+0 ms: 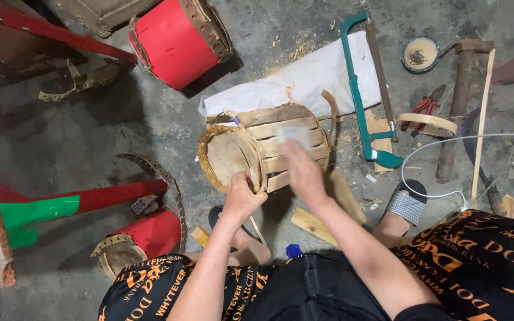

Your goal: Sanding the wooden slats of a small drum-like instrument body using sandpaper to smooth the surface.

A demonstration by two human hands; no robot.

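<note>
the person sits low over a grey concrete floor (90, 137), knees in black and orange patterned shorts at the near edge of the view, feet in sandals just beyond. the left hand (242, 196) is curled closed around the near rim of a small unfinished wooden drum shell (263, 148), fingers wrapped over the edge where the round skin-covered end meets the slatted side. the right hand (304, 172) is blurred; it lies on the slats of the shell's side, just right of the left hand, and seems to press a pale, flat thing (295, 134) against the wood. how far its fingers are open cannot be told, nor what the pale thing is. the shell lies on its side straight ahead of both hands, touching them, its round end turned left.

loose wood offcuts (313, 224) lie near the right forearm. behind the shell a white sack (304, 77) is spread on the floor, with a green-framed saw (358, 101) across its right end. right of the saw lie red-handled pliers (423, 110), a hammer (459, 101) and a white cord (447, 154). toward the far left edge a finished red drum (176, 41) lies tipped over; a second red drum (144, 235) lies near the left knee.
</note>
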